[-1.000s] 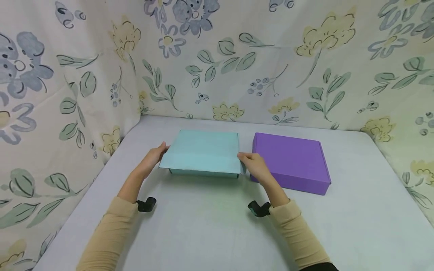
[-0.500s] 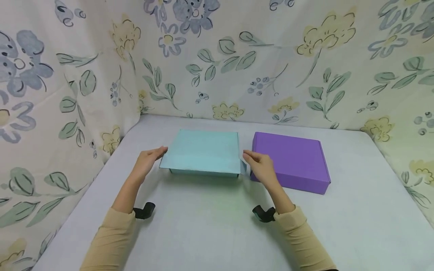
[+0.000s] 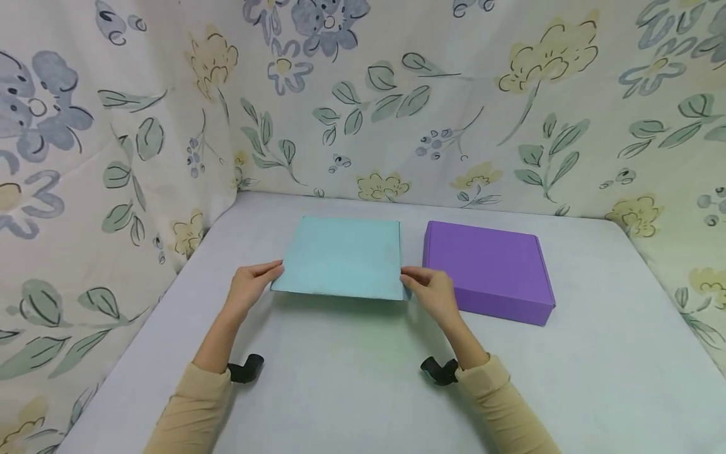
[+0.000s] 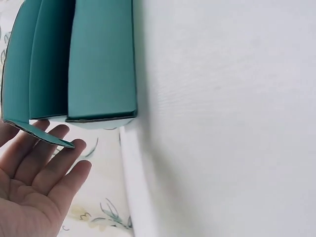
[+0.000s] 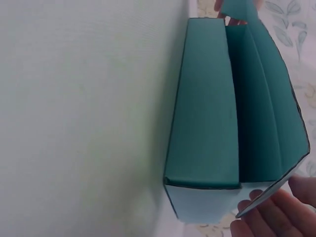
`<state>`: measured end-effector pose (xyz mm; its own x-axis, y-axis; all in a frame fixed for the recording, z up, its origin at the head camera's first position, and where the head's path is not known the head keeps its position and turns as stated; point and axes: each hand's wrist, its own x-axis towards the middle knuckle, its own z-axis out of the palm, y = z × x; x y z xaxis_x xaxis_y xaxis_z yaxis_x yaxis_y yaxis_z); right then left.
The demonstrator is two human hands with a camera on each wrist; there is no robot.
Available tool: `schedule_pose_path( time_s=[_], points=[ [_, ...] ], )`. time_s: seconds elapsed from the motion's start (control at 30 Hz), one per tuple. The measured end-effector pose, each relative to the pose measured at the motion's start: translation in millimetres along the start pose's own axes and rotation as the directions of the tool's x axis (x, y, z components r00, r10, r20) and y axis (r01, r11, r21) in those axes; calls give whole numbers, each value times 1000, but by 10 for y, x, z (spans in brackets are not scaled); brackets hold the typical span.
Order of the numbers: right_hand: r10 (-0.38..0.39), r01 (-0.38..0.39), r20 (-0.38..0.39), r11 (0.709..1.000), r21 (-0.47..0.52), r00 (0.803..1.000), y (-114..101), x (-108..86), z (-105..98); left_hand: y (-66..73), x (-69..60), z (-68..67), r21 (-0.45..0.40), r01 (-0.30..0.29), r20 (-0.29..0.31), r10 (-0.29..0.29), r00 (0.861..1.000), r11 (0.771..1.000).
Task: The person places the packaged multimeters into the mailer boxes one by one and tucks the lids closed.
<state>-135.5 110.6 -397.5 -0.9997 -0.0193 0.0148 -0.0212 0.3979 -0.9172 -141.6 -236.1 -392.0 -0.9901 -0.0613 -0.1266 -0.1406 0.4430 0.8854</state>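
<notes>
A light teal cardboard box (image 3: pixel 346 252) stands on the table, its lid partly raised with a gap over the front wall (image 4: pixel 101 59). At the lid's left edge, my left hand (image 3: pixel 252 284) touches the side flap (image 4: pixel 42 134) with nearly straight fingers. On the other side, my right hand (image 3: pixel 433 293) has its fingers against the outside of the right side flap (image 5: pixel 266 197), the thumb close to the lid's corner. From the head view the lid covers the box's front wall, and the inside is mostly dark in both wrist views.
A purple box (image 3: pixel 488 268), closed, lies just right of the teal one, close to my right hand. White cloth covers the table (image 3: pixel 340 378). A floral curtain (image 3: pixel 363 113) hangs behind and along the left side.
Both hands first let go of the lid's edges and moved slightly outward. Now they touch the sides again, nearer the front, and the lid's front edge has come down a little.
</notes>
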Motion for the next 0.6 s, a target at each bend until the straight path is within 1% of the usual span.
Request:
schedule_pose_path(
  time_s=[0.13, 0.23, 0.3, 0.43, 0.53, 0.6],
  points=[
    [8, -8, -10, 1000, -28, 1000, 42, -21, 36, -58, 0, 36, -5, 18, 11, -18, 1000, 1000],
    [18, -18, -17, 999, -36, 1000, 64, -35, 48, -83, 3, 52, -22, 12, 26, -12, 1000, 1000],
    [29, -30, -19, 999, -39, 999, 74, -42, 48, -83, 6, 54, -20, 10, 49, -9, 999, 1000],
    [54, -53, 5, 996, -77, 999, 69, -56, 33, -46, -4, 22, -8, 14, 132, -13, 991, 1000],
    [74, -68, 50, 990, -120, 996, 44, -71, 14, -16, -14, -24, -24, 21, 204, -16, 979, 999],
    [91, -77, 88, 986, -147, 992, 28, -82, 0, -5, -15, -48, -63, 30, 250, -14, 968, 998]
  ],
)
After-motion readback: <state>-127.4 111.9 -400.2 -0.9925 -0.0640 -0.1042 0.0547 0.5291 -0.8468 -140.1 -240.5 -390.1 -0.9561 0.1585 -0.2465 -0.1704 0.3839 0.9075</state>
